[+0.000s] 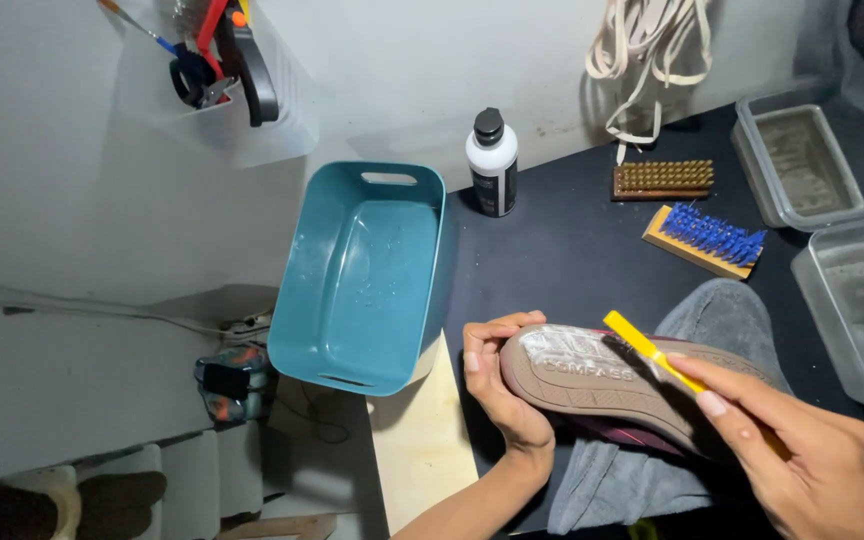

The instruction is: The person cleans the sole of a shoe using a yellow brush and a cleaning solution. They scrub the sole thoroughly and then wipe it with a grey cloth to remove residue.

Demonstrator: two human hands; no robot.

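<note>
Shoe [602, 385] lies sole-up over a grey cloth [652, 470] on a dark mat [572, 240], soap foam on the heel end of the tan sole. Left hand [502, 385] grasps the heel end: thumb on the rim, fingers curled underneath, so their tips are hidden. Right hand [802, 460] is clenched on a yellow brush [647, 350]; its head sits on the sole just past the left fingertips, handle running back under the right fingers. Bristles can't be made out. Maroon upper shows only as a sliver under the sole; toe end is covered by the right hand. Right wrist cut off at frame edge.

Beyond the fingers, further up the mat: blue brush [707, 238] w/ wood back, brass brush [664, 180] behind it, black-and-white bottle [493, 165] upright near the wall. Left of the left hand, a teal tub [362, 275] tilts off the mat edge, wet inside, resting partly on a pale board [422, 440]. Right of the right hand, two clear boxes [817, 160], contents murky, the nearer one cut off.

Room: white wall, laces [647, 60] hanging, clear holder [217, 75] w/ scissors and tools. Lower left is dim: cables, a small gadget, steps, hard to read.
</note>
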